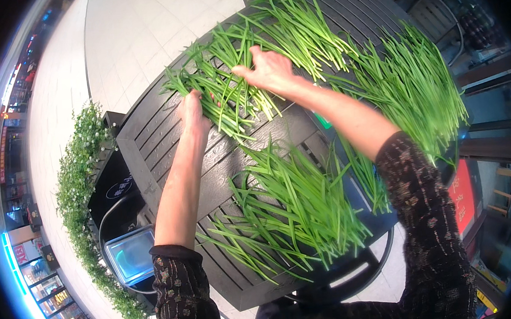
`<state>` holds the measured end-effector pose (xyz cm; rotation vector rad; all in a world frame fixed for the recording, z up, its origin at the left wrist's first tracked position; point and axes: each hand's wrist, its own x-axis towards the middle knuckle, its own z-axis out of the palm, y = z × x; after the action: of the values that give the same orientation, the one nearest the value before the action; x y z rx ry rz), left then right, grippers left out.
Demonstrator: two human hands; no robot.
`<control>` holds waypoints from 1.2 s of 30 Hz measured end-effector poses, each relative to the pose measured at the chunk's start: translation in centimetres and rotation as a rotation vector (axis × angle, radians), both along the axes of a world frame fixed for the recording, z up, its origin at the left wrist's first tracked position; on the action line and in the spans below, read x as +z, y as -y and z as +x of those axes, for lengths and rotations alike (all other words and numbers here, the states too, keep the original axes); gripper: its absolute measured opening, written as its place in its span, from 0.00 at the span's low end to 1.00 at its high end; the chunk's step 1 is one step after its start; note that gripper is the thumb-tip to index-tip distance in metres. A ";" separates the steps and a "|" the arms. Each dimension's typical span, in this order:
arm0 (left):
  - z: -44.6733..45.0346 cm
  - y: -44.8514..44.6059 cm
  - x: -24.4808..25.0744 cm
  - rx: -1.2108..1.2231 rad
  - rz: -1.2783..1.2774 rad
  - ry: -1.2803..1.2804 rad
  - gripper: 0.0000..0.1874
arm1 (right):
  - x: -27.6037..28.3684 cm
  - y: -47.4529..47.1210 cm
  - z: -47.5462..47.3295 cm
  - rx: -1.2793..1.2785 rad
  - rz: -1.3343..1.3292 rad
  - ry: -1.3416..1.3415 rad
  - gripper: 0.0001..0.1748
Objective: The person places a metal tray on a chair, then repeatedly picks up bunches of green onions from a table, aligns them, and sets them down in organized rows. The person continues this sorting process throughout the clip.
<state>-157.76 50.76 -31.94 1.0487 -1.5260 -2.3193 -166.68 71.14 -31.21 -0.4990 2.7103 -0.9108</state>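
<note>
Long green garlic chives lie in loose piles on a dark slatted table (157,153). My left hand (193,110) is closed around part of the leftmost bunch of chives (228,119), near the far left edge. Beside it, my right hand (267,67) rests over another bunch of chives (230,50), thumb and forefinger spread; whether it grips any stems I cannot tell. A further bunch (304,36) lies beyond my right hand. The near pile of chives (298,196) lies between my forearms, and a large pile (415,86) covers the right end.
A clear plastic container (131,257) sits on a chair left of the table. White-flowered greenery (78,172) runs along the left side. A metal-framed chair (432,18) stands at the upper right. A red sign with writing (462,196) stands at the right.
</note>
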 end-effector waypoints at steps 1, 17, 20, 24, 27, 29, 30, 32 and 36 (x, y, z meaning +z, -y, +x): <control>0.1 0.2 0.1 -0.023 0.030 -0.011 0.11 | -0.3 1.2 1.4 0.016 -0.050 -0.004 0.45; 2.7 2.3 1.1 -0.165 -0.304 0.082 0.20 | -2.1 -4.0 -0.5 -0.282 -0.236 -0.260 0.31; 2.9 2.2 1.6 -0.208 -0.352 0.164 0.20 | -1.8 -5.1 -0.6 -0.392 -0.132 -0.226 0.31; 3.2 2.5 1.7 -0.198 -0.427 0.200 0.19 | -1.1 -6.3 -0.9 -0.349 -0.084 -0.116 0.34; 3.1 3.0 1.6 -0.232 -0.394 0.176 0.18 | -1.1 -5.8 -0.2 -0.345 0.036 -0.392 0.34; 2.7 3.1 1.4 -0.161 -0.365 0.186 0.17 | -1.2 -4.6 0.9 -0.217 -0.013 -0.593 0.30; 2.6 3.1 1.2 -0.142 -0.360 0.191 0.16 | -1.4 -4.0 1.7 -0.103 -0.086 -0.607 0.26; 2.4 3.1 1.1 -0.120 -0.376 0.171 0.16 | -1.8 -2.7 3.7 0.142 -0.090 -0.631 0.21; 2.6 2.8 1.0 -0.105 -0.404 0.114 0.16 | -3.1 0.7 7.2 0.305 -0.019 -0.552 0.14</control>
<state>-155.20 47.95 -30.94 1.0249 -2.0259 -1.9148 -159.46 70.42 -34.28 -1.2929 2.9589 -0.8050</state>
